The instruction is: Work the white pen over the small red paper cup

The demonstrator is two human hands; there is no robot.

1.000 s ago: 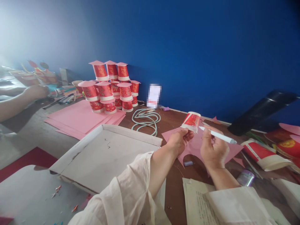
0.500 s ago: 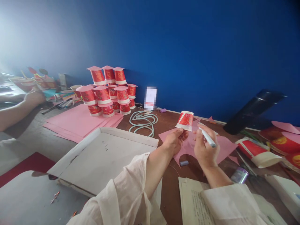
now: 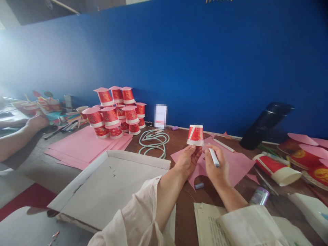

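Note:
My left hand (image 3: pixel 188 160) pinches the rim of a small red and white paper cup (image 3: pixel 195 135), held upside down above the brown table (image 3: pixel 189 212). Close to its right, my right hand (image 3: pixel 215 166) is closed around a white pen (image 3: pixel 213 156) whose tip points up toward the cup's rim. Under both hands lies a cut pink paper sheet (image 3: pixel 237 164). A small lilac pen cap (image 3: pixel 199 186) rests on the table below my hands.
A pile of red cups with pink lids (image 3: pixel 116 111) stands on pink sheets (image 3: pixel 84 145) at the back left. A flat cardboard box lid (image 3: pixel 110 184), a coiled pale cord (image 3: pixel 153 139), a black flask (image 3: pixel 266 124), stacked red cups (image 3: pixel 278 169) and printed pages (image 3: pixel 212 225) surround me. Another person's arm (image 3: pixel 19 136) lies at far left.
The cup has turned from tilted to upright-inverted. My right hand swung the pen from pointing right to pointing up at the cup. The view has tilted upward.

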